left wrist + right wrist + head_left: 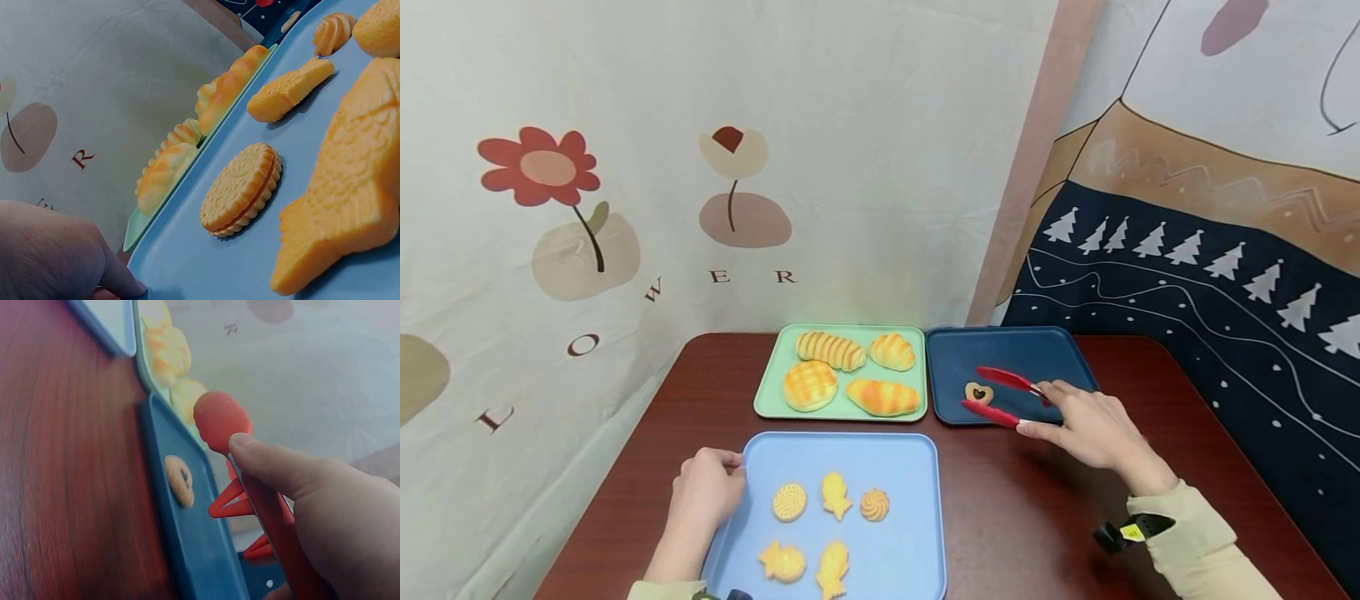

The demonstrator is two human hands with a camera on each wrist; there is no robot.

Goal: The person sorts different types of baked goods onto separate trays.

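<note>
My right hand (1093, 425) holds red-tipped tongs (992, 414), their two arms spread apart over the dark blue tray (1030, 343). Between the tong tips, in the head view, lies a heart-shaped cookie (979, 400) with a dark centre. The right wrist view shows my thumb pressed along one tong arm, with the cookie (179, 481) lying flat on the tray below. At the upper left corner of the light blue tray (902, 550), my left hand (706, 492) pinches the rim. On that tray sit a round sandwich cookie (240, 190), a swirl cookie (874, 505) and several fish-shaped cookies (832, 571).
A green tray (767, 404) bearing several breads (883, 397) stands behind the light blue tray, beside the dark blue one. All three trays rest on a dark red-brown table (1037, 533). A printed cloth (865, 167) hangs behind the table.
</note>
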